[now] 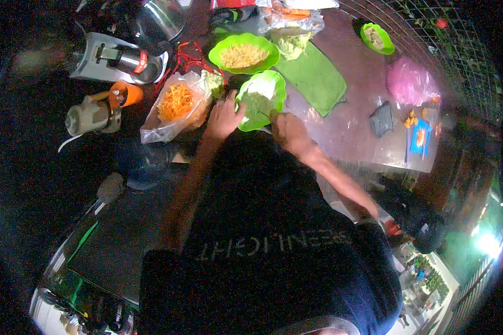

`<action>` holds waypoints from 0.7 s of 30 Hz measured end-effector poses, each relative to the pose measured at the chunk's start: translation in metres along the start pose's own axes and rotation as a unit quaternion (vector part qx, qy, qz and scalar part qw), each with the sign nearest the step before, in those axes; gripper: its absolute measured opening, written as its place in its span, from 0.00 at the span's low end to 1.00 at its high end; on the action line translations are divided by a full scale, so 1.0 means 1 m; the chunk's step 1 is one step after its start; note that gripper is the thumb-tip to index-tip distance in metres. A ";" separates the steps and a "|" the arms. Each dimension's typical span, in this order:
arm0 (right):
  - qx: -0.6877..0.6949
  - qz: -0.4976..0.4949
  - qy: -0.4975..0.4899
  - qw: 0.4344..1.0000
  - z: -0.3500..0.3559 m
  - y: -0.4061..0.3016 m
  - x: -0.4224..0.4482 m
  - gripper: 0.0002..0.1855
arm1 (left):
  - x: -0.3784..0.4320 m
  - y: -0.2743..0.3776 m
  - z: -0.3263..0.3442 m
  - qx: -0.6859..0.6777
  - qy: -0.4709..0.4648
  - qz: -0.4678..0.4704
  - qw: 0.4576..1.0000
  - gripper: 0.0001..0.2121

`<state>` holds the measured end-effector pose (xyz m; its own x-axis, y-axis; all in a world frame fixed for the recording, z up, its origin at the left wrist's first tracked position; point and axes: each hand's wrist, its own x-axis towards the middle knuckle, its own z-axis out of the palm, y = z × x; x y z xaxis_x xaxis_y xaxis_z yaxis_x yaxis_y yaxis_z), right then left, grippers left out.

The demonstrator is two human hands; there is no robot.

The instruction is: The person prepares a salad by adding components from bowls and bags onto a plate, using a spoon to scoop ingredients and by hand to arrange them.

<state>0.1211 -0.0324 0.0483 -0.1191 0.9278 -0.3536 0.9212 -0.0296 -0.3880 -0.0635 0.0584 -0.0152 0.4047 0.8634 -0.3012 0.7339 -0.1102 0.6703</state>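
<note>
In front of me is a bright green scalloped bowl (282, 90) holding white powder and a greenish mixture. My left hand (225, 118) grips its left rim, the thumb lying over the edge. My right hand (291, 130) is curled at the lower right rim. A thin utensil (265, 112) seems to run from its fingers into the mixture; most of it is hidden. Just beyond stands a second green bowl (214, 54) with a yellowish crumbly food (244, 57). Left of my left hand, a clear plastic bag (155, 133) holds shredded orange vegetable, probably carrot (176, 102).
A green cloth or mat (318, 83) lies right of the bowls, with leafy cabbage (292, 44) at its top. A blender jug (88, 115), an orange cup (126, 94) and a portable gas stove (90, 63) stand left. Farther right are a pink bag (413, 81) and a small green bowl (387, 45).
</note>
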 end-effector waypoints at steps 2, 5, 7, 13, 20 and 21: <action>0.018 -0.007 0.006 1.000 0.000 0.001 0.000 0.06 | 0.006 -0.020 0.014 0.017 0.036 0.064 0.997 0.19; -0.060 -0.102 -0.052 0.992 0.005 -0.001 0.004 0.05 | 0.013 -0.024 0.020 0.033 0.064 0.183 0.980 0.17; -0.096 -0.228 -0.043 0.968 0.007 -0.006 0.009 0.03 | 0.017 -0.022 0.019 0.008 0.018 0.159 0.987 0.13; -0.166 -0.182 -0.018 0.969 -0.014 -0.019 0.014 0.05 | 0.020 -0.037 0.031 -0.014 0.062 0.190 0.980 0.10; -0.177 -0.151 0.061 0.971 -0.005 -0.010 0.014 0.06 | 0.018 -0.027 0.029 -0.014 0.041 0.178 0.983 0.14; -0.205 -0.134 0.044 0.968 -0.006 -0.013 0.014 0.06 | 0.019 -0.032 0.032 -0.006 0.019 0.159 0.987 0.14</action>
<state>0.1098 -0.0170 0.0536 -0.3598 0.9099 -0.2064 0.9330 0.3510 -0.0791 -0.0613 0.0627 -0.0639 0.5929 0.8039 -0.0482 0.5662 -0.3736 0.7347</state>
